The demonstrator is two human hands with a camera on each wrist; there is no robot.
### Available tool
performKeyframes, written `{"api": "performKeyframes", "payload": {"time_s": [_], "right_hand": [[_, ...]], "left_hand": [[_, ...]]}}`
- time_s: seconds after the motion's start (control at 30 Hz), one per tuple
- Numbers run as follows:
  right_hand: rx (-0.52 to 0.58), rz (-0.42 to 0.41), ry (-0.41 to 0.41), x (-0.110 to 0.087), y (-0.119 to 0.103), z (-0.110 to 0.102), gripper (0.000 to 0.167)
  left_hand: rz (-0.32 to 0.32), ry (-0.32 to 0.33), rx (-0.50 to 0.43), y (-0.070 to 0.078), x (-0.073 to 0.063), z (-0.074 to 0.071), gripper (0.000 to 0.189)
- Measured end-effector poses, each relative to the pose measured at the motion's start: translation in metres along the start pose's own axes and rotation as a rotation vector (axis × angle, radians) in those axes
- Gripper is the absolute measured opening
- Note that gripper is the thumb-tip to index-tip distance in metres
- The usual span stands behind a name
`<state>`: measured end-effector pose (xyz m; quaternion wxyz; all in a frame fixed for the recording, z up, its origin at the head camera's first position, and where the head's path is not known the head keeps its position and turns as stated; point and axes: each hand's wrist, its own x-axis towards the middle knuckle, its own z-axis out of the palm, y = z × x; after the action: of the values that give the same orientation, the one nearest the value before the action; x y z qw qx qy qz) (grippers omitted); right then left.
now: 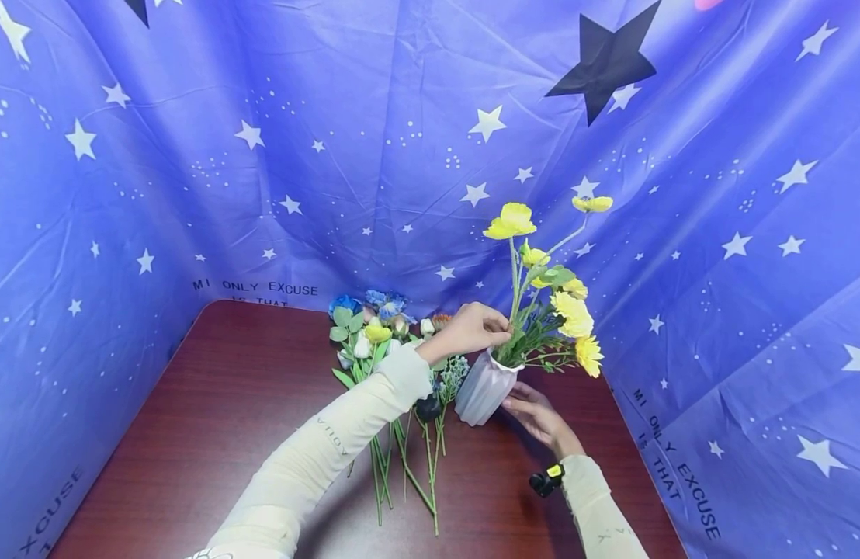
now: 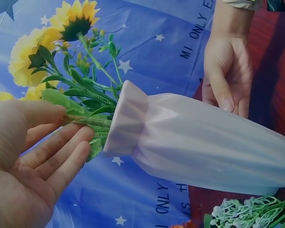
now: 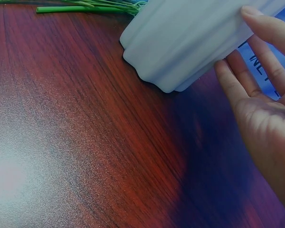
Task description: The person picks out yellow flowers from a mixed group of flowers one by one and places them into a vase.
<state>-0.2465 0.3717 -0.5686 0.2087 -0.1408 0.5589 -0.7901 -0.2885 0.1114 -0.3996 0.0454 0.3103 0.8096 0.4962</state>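
Note:
A pale, pleated vase (image 1: 487,390) leans on the table, holding tall yellow flowers (image 1: 573,313) and green leaves. At its mouth my left hand (image 1: 476,326) pinches green flower stems (image 2: 88,120) between thumb and fingers, the other fingers spread loosely. My right hand (image 1: 538,415) is low at the vase's right side. In the right wrist view its fairly straight fingers (image 3: 270,71) and thumb touch the vase wall near the base. The stems' lower ends are hidden inside the vase.
Left of the vase lies a pile of loose flowers (image 1: 374,334), blue, white and yellow, their bare stems (image 1: 433,481) pointing toward me. The dark red wooden table (image 1: 248,404) is enclosed by a blue star-patterned cloth (image 1: 374,155) behind and at both sides.

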Motion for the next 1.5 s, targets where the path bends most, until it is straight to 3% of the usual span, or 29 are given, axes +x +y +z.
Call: {"api": "performKeyframes", "payload": {"time_s": [0.37,0.5,0.67,0.87,1.37,1.5], "right_hand": [[-0.023,0.007,0.020,0.000,-0.001,0.000,0.047],[-0.003,-0.002,0.007,-0.001,-0.002,0.001,0.047],[0.002,-0.020,-0.026,-0.001,-0.001,0.000,0.049],[-0.008,-0.011,-0.006,0.000,0.000,0.000,0.048],[-0.004,-0.001,0.008,0.000,0.001,0.000,0.050],[-0.002,-0.004,0.008,0.000,0.001,0.000,0.050]], "left_hand": [[-0.033,0.151,-0.079,0.009,0.000,0.001,0.020],[-0.039,0.169,-0.071,0.009,0.001,0.001,0.015],[-0.034,0.126,-0.027,0.009,0.000,0.002,0.011],[-0.016,0.067,0.017,0.006,0.000,0.004,0.009],[-0.065,-0.013,0.017,0.001,0.000,0.007,0.009],[-0.083,-0.043,-0.020,-0.002,0.002,0.006,0.011]]}}
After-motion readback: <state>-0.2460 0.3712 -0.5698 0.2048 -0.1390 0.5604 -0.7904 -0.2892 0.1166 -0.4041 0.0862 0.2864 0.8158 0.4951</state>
